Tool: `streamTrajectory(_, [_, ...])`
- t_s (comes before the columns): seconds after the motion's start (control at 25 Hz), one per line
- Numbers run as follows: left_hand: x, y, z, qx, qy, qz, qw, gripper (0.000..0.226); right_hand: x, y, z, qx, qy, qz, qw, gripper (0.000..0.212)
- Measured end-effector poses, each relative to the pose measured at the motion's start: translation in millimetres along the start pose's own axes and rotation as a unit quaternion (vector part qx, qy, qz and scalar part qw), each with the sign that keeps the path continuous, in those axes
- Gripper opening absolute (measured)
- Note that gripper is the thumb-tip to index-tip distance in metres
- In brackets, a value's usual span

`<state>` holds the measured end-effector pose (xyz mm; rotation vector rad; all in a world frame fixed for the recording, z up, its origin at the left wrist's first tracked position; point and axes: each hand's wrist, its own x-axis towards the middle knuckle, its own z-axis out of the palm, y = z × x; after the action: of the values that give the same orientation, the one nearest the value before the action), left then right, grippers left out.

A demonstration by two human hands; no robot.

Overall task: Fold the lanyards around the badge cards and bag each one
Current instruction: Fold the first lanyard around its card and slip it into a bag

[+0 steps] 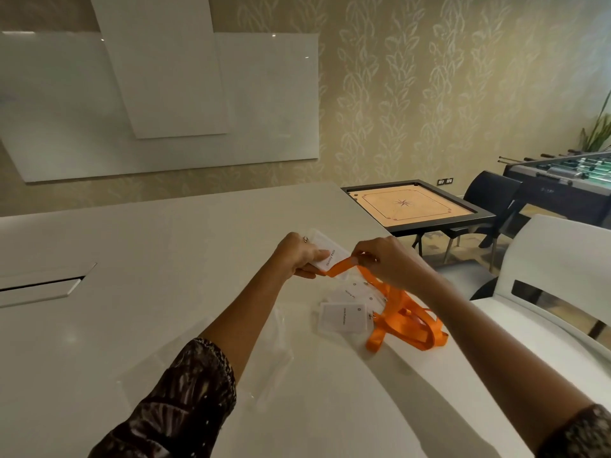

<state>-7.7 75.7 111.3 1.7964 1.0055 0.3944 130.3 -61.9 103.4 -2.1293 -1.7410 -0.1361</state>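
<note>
Above the white table (148,246), near its right edge, the left hand (297,256) is gripping a badge card (332,256), with the thumb on its face and the fingers curled beneath. The right hand (386,264) is pinching the orange lanyard (342,268) just beside the card, where the strap is crossing the card's lower corner. The rest of that strap is trailing down into a heap of straps (410,322) on the table, beside the other cards (345,317).

Risks, as judged from this position:

1. The trailing strap is running through the heap. Pulling on it is likely to be snagging a neighbouring strap and dragging other cards along.
2. The heap is lying close to the table edge, above the white chair (545,259). A dragged loop could be sliding off and taking a card with it.
3. The strap is flat and slick-looking. If the left thumb is not pinning each turn, the fold could be springing open before bagging.
4. What appear to be clear bags (277,345) are lying left of the cards. They are too faint to confirm, and with both hands occupied, reaching for one is risking a loosened fold.
</note>
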Motion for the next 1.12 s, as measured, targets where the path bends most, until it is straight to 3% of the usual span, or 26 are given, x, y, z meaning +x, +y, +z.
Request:
streamTrajectory(0.2, [-14.1, -4.1, 5.0, -0.01, -0.118, 0.038, 0.992, 0.05, 13.1, 12.3, -29.6, 0.027, -0.057, -0.003, 0.998, 0.023])
streamTrajectory(0.4, [-21.9, -4.9, -3.4, -0.149, -0.229, 0.019, 0.962, 0.022, 14.5, 24.2, -50.6, 0.208, -0.058, 0.017, 0.976, 0.023])
streamTrajectory(0.56, [-26.6, -2.6, -7.1, -0.192, -0.263, 0.048, 0.944, 0.028, 12.0, 30.5, -47.3, 0.376, -0.042, 0.042, 0.925, 0.025])
streamTrajectory(0.68, [-28.1, 12.1, -13.3, -0.227, -0.266, 0.07, 0.934, 0.028, 9.6, 34.6, -35.7, 0.524, -0.05, 0.055, 0.849, 0.011])
streamTrajectory(0.88, [-25.3, 36.9, -17.1, -0.285, -0.219, 0.065, 0.931, 0.017, 7.5, 19.9, -17.4, 0.601, 0.011, 0.053, 0.798, 0.039])
streamTrajectory(1.04, [-20.0, 45.5, -17.9, -0.321, -0.16, 0.046, 0.932, 0.014, 9.1, 5.6, -9.0, 0.577, 0.057, 0.049, 0.814, 0.045])
streamTrajectory(1.12, [-17.2, 45.9, -18.7, -0.317, -0.139, 0.039, 0.938, 0.019, 12.0, -1.0, -3.9, 0.565, 0.074, 0.068, 0.819, 0.034])
